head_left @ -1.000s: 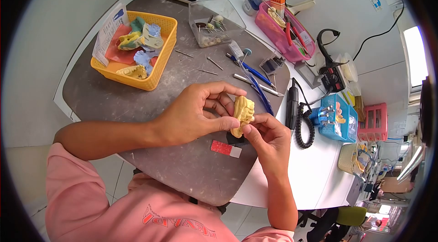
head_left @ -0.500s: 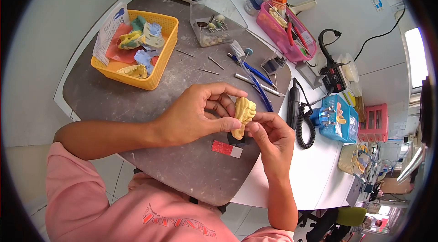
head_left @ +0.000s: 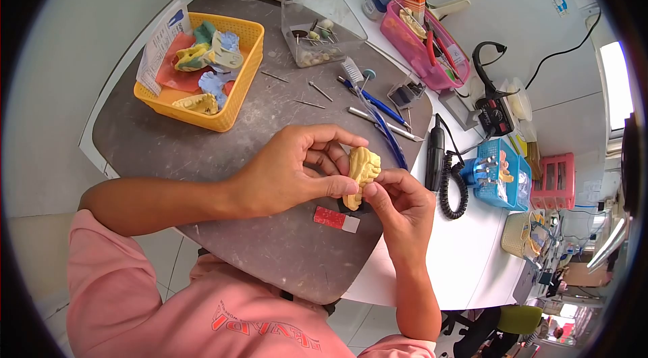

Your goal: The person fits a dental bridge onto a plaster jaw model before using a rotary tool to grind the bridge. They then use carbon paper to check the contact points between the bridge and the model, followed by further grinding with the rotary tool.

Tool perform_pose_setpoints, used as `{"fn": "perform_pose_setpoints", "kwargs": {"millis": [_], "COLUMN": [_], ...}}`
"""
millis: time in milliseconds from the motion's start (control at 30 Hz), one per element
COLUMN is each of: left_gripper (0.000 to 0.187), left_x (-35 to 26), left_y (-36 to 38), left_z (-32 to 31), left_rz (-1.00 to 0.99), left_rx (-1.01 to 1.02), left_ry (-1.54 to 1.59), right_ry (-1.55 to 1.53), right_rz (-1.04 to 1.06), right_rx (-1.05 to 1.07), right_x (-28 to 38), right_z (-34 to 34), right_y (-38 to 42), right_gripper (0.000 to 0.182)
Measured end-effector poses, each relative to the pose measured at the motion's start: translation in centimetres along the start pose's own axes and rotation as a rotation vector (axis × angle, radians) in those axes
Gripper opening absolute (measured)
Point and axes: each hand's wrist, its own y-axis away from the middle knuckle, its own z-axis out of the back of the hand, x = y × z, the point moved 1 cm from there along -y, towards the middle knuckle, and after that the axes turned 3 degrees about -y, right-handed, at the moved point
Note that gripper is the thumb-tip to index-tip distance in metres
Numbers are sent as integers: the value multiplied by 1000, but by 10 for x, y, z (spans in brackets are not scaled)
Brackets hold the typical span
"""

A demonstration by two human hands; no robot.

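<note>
Both hands [head_left: 337, 186] gripping yellow dental cast [head_left: 362, 170] above scratched grey worktop [head_left: 223, 149], cluttered lab.

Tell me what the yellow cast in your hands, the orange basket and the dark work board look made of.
Yellow cast, held between the left hand and right hand: likely dental stone or plaster, matte, chalky, no shine. Orange basket: moulded plastic, smooth with a slotted wall. Dark work board: hard to tell, maybe laminate or rubber; dull grey-brown, scuffed with pale scratches.

The cast's [head_left: 362, 170] lower end hides behind fingertips [head_left: 370, 190]; burs in the box [head_left: 322, 31] (upper middle) are too small to tell.
</note>
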Motion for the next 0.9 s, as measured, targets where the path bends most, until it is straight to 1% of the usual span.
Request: {"fn": "perform_pose_setpoints", "kwargs": {"millis": [333, 400, 467, 500, 667, 833, 900], "left_gripper": [52, 52, 52, 52, 51, 51, 51], "left_x": [2, 2, 2, 3, 3, 5, 4], "left_y": [-1, -1, -1, -2, -2, -1, -1], "left_z": [0, 0, 0, 0, 1, 0, -1], "left_rz": [-26, -31, 25, 26, 72, 72, 69], "left_rx": [17, 23, 29, 29, 34, 37, 40], "left_ry": [2, 4, 104, 105, 198, 203, 203], "right_ry": [70, -64, -94, -125, -142, -169, -240], "right_rz": [53, 1, -18, -36, -71, -108, -124], "right_rx": [19, -12, -1, 8, 56, 97, 125], "right_x": [1, 4, 7, 7, 3, 3, 2], "right_z": [2, 1, 2, 3, 5, 4, 4], "right_y": [1, 1, 1, 1, 2, 1, 1], "right_gripper": [16, 18, 18, 19, 19, 18, 19]}}
